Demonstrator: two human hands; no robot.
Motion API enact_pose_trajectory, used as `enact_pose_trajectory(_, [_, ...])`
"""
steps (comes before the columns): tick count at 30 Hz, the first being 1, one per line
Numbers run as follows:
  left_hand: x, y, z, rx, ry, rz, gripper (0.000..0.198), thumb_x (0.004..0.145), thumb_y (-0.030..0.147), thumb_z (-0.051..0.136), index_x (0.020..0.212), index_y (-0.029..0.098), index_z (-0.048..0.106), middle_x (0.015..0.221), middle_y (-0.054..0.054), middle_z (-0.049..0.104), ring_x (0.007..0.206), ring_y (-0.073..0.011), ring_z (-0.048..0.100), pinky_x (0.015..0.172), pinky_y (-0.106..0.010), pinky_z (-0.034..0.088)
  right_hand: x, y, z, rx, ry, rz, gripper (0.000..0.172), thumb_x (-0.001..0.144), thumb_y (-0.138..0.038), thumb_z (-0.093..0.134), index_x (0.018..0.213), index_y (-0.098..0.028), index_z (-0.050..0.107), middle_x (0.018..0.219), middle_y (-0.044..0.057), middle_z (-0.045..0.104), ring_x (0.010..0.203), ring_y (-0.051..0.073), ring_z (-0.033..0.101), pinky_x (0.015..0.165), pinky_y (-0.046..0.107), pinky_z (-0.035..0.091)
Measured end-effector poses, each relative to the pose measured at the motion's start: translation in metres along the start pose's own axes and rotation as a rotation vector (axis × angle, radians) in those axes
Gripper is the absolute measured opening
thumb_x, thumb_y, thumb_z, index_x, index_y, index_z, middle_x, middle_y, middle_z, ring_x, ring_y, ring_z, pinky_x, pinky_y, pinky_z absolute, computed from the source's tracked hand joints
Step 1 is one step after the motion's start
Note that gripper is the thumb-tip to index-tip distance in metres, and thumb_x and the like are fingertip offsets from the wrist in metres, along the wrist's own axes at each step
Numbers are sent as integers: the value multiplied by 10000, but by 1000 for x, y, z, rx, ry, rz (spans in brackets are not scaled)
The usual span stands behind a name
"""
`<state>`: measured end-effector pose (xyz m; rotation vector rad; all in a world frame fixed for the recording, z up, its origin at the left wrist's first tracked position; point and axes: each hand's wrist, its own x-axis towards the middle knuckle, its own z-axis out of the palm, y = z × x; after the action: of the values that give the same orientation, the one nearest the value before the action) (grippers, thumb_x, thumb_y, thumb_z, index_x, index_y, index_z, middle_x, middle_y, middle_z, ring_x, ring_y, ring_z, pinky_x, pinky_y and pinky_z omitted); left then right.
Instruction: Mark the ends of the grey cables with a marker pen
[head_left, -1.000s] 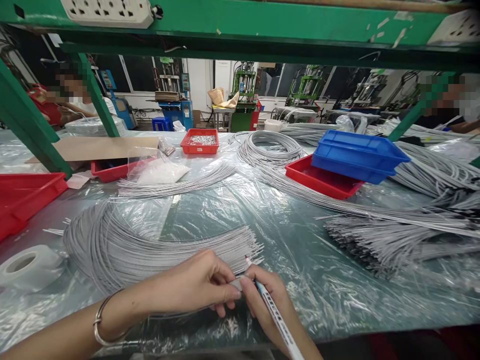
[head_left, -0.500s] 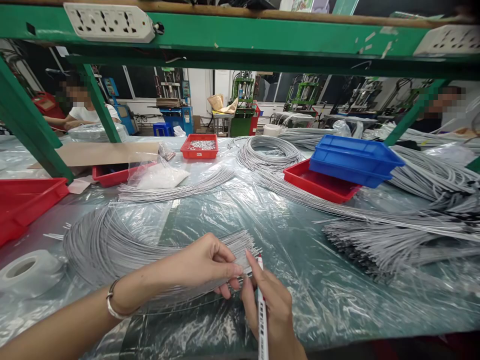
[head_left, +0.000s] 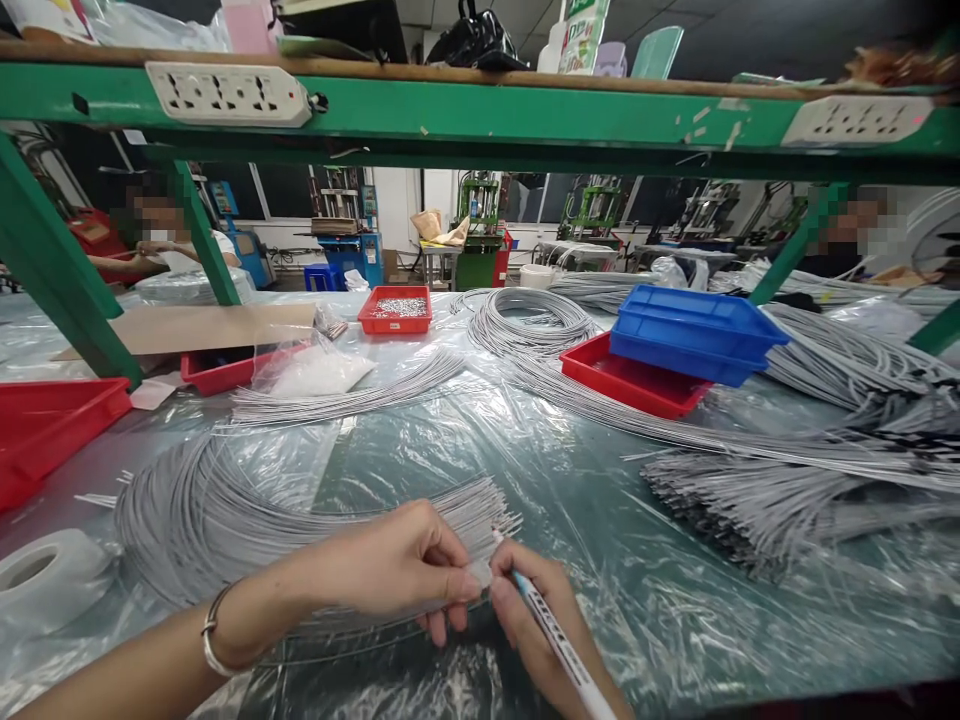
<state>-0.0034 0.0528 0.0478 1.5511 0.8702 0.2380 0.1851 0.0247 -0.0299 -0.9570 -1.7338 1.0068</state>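
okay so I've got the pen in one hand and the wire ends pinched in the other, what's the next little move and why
Probably bring the pen tip down onto the wire ends. The right hand holds the pen with its tip right beside the grey ends, and the left hand pinches them flat against the plastic sheet, so they look steadied and within reach.

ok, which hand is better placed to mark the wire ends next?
Right, most likely. The right hand holds the pen with its tip at the ends of the grey wire bundle. The left hand is pinching those ends, steadying them.
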Motion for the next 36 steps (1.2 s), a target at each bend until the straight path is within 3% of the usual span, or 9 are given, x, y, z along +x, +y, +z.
enact_pose_trajectory(5, [-3,3,11,93,-46,-20,168,846,217,538,726,141,627,716,-15,653,604,-114,627,552,-196,465,0,-10,-1,34,-159,58,517,956,-534,374,594,-172,442,519,-33,362,487,92,341,480,232,248])
enact_pose_trajectory(10, [-5,9,16,275,43,-16,197,858,255,553,708,146,620,645,-6,636,630,-134,629,547,-203,430,-4,-9,-1,24,-21,33,472,957,-468,405,579,-186,378,510,-48,313,469,85,301,455,232,229])
enact_pose_trajectory(14, [-2,8,13,145,-1,-17,233,901,280,534,739,139,625,714,-32,663,675,-143,657,588,-211,473,-9,-2,-1,-40,123,-56,395,943,-363,470,595,-181,427,498,-55,341,442,76,331,435,215,252])
enact_pose_trajectory(17, [0,9,7,66,-15,7,272,915,325,544,737,134,619,764,-50,675,687,-142,662,605,-218,491,-14,6,1,-89,383,-226,157,926,-258,515,892,-170,639,528,-59,447,439,84,426,462,204,346])
enact_pose_trajectory(20, [1,13,2,59,-15,19,277,912,333,557,742,125,626,762,-64,677,676,-144,662,614,-226,502,-17,10,8,-181,455,-352,417,927,-156,488,1332,-238,537,603,-43,551,525,113,533,592,243,451])
enact_pose_trajectory(26, [5,12,1,46,-37,14,252,896,316,574,753,118,637,690,-44,644,611,-133,641,594,-224,507,-22,8,27,-456,487,-420,613,900,-56,495,1477,-223,370,651,-11,539,533,133,522,513,254,434])
enact_pose_trajectory(30, [10,7,4,52,-42,16,229,897,285,551,759,119,630,772,-54,664,660,-140,655,603,-221,497,-29,9,25,-521,447,-393,613,913,-88,494,1493,-204,332,601,-26,520,506,136,506,500,255,434])
enact_pose_trajectory(32, [14,4,10,53,-23,-5,211,885,250,539,737,117,612,760,-55,661,645,-140,649,580,-216,484,-34,13,17,-488,435,-390,548,925,-123,498,1452,-239,407,623,-24,551,493,123,507,487,240,428])
enact_pose_trajectory(36, [28,-12,27,99,-54,-79,212,851,198,518,652,132,546,693,-35,636,585,-132,627,511,-195,440,-49,24,-5,-152,594,-244,354,1016,-356,382,1295,-242,567,536,-43,509,393,99,425,410,212,365])
